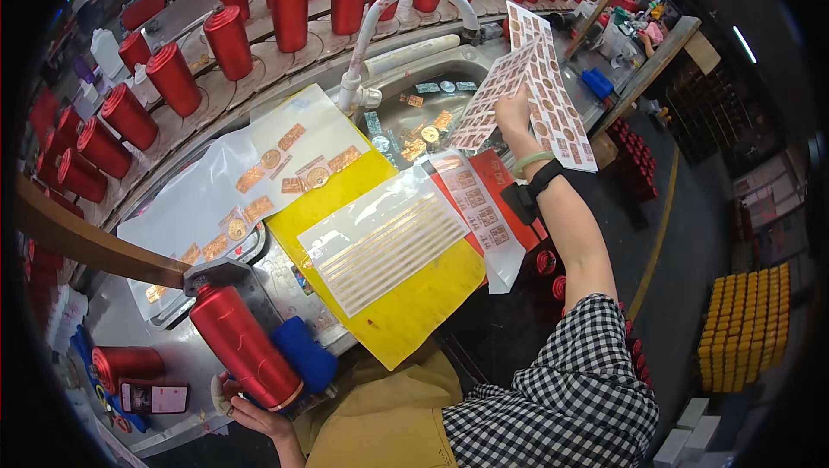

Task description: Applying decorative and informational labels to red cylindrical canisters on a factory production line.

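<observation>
My right hand (513,112), with bands at its wrist, reaches over the sink and pinches a decal sheet (496,92) printed in rows of gold and brown. Another decal sheet (561,114) lies beside and behind it. At the lower left my left hand (259,416) is at the lower end of a red metallic bottle (242,343), its fingers stretched out and a pale cover on one fingertip. Whether it touches the bottle, I cannot tell. The bottle lies tilted, its upper end at a dark holder (216,275).
Decal pieces lie in the sink (406,92) and on white sheets (319,123). A striped sheet (389,243) covers part of a yellow mat (414,304). A curved faucet (356,62) rises behind. Red bottles (289,15) line the conveyor. A phone (155,396) and blue sponge (304,354) sit near my left hand.
</observation>
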